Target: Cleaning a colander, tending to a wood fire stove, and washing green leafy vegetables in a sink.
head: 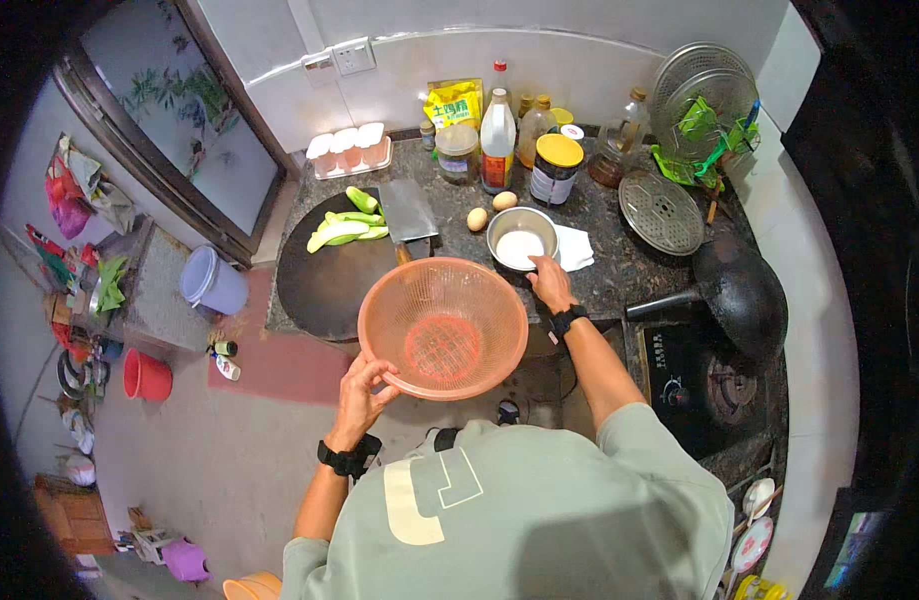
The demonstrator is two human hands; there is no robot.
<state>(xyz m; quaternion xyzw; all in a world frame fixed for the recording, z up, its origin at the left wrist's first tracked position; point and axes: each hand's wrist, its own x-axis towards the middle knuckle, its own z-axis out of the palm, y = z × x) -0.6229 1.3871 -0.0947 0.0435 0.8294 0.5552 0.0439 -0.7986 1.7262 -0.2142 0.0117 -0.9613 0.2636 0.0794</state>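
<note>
An orange plastic colander basket (pixel 443 328), with nothing in it, is gripped at its lower left rim by my left hand (pixel 365 394). My right hand (pixel 551 283) touches the near rim of a metal bowl (pixel 523 238), thumb and fingers at its edge; something white lies inside the bowl. Two eggs (pixel 476 219) rest just left of the bowl, and a white cloth or paper (pixel 574 249) lies to its right. On the round dark cutting board (pixel 328 281) are pieces of pale green gourd or squash (pixel 347 227) beside a cleaver (pixel 408 210).
Jars and bottles (pixel 497 142) line the wall behind. A perforated steamer plate (pixel 661 212), a black wok (pixel 741 300) and a gas stove (pixel 711 382) are on the right. A red bucket (pixel 147 374) and a lilac bucket (pixel 213 281) stand on the floor to the left.
</note>
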